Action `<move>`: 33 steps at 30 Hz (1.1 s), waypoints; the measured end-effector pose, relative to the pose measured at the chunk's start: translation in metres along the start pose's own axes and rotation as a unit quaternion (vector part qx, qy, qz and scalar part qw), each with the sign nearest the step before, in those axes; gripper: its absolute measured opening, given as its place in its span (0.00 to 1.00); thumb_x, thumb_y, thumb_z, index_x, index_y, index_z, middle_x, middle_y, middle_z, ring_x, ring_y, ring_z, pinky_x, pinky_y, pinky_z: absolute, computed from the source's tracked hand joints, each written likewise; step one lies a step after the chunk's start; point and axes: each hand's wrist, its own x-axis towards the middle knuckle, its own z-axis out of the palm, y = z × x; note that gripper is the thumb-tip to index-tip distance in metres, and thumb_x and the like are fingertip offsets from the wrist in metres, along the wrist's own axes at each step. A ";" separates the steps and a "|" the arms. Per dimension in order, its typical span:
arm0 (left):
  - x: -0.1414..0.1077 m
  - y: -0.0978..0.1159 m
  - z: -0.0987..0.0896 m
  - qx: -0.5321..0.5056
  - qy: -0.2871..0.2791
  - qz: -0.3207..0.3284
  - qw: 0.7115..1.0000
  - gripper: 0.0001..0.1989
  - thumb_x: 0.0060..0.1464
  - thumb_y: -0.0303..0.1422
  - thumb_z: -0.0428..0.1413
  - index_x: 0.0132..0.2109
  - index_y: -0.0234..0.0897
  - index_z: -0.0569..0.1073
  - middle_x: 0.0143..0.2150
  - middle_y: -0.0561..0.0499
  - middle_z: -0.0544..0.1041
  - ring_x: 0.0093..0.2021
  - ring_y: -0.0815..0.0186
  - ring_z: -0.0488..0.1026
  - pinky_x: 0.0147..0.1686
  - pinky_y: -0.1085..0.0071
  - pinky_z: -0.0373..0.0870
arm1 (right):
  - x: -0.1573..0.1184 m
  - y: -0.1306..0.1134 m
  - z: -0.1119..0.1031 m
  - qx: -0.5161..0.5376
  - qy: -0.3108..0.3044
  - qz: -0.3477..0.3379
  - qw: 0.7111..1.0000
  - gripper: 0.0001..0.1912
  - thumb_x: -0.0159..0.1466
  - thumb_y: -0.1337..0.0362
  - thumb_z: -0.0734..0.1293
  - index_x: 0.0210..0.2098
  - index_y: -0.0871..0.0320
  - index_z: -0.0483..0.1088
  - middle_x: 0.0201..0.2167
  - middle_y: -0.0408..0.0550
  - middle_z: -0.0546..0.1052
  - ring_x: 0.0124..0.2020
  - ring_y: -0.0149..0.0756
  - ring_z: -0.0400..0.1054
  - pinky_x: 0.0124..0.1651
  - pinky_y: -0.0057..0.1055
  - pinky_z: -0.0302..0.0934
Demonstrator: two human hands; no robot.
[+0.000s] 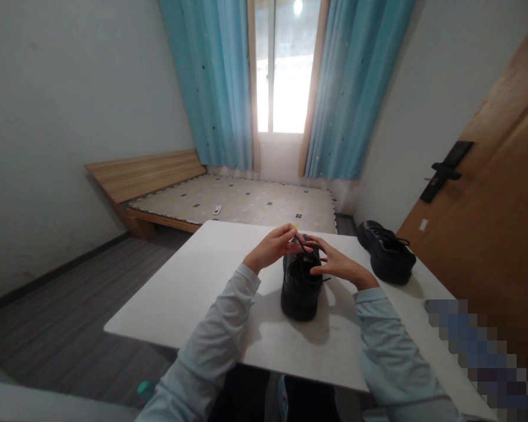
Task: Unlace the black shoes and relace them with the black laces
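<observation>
So there's a chunky black lace-up shoe (300, 296) sitting upright on a white, smooth-topped counter (180, 275), heel end toward the person, toe pointing off toward the window (286, 88). Both hands are on it, the arms in pale grey-blue long sleeves. The left hand (278, 246) comes in from the left with fingers pinched on a thin black shoelace (303, 244) over the front of the shoe. The right hand (334, 262) is curved around the other side, partly open, with its thumb by the shoe's opening and the fingers up near the laces; can't really tell if it's got any lace in its grip. A bit of lace pokes out to the right of the shoe, just under that hand. The other shoe, same chunky black style (389, 255), is well apart over by the counter's right edge, laces on top. Beyond the counter there's a low wooden bed (167, 220) with a light patterned mattress (246, 202), and a small white remote-looking thing (217, 209) lying on it. Bright blue curtains (215, 88) hang on both sides of the window, and a brown wooden door (488, 176) with a black handle (446, 171) is off to the right.
</observation>
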 end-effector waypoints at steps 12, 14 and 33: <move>-0.006 -0.001 0.001 0.023 -0.109 -0.100 0.989 0.18 0.49 0.43 0.59 0.34 0.32 0.65 0.32 0.51 0.72 0.31 0.66 0.77 0.33 0.73 0.71 | 0.001 0.006 -0.001 -0.015 0.013 -0.013 1.000 0.48 0.46 0.55 0.75 0.62 0.53 0.54 0.61 0.55 0.60 0.61 0.50 0.55 0.60 0.48 0.53; -0.006 -0.002 0.001 0.032 -0.126 -0.125 0.984 0.18 0.48 0.43 0.60 0.34 0.32 0.65 0.31 0.51 0.73 0.29 0.67 0.76 0.31 0.73 0.72 | 0.001 0.005 -0.001 -0.026 0.019 -0.009 0.999 0.47 0.46 0.55 0.75 0.62 0.53 0.55 0.61 0.55 0.60 0.61 0.50 0.55 0.60 0.49 0.52; 0.005 -0.007 -0.011 0.170 0.076 -0.013 0.982 0.20 0.51 0.47 0.55 0.33 0.31 0.70 0.31 0.50 0.73 0.23 0.74 0.71 0.28 0.74 0.71 | 0.006 0.000 -0.003 0.005 0.166 0.009 0.986 0.22 0.60 0.47 0.62 0.42 0.58 0.74 0.44 0.54 0.77 0.46 0.44 0.70 0.48 0.43 0.64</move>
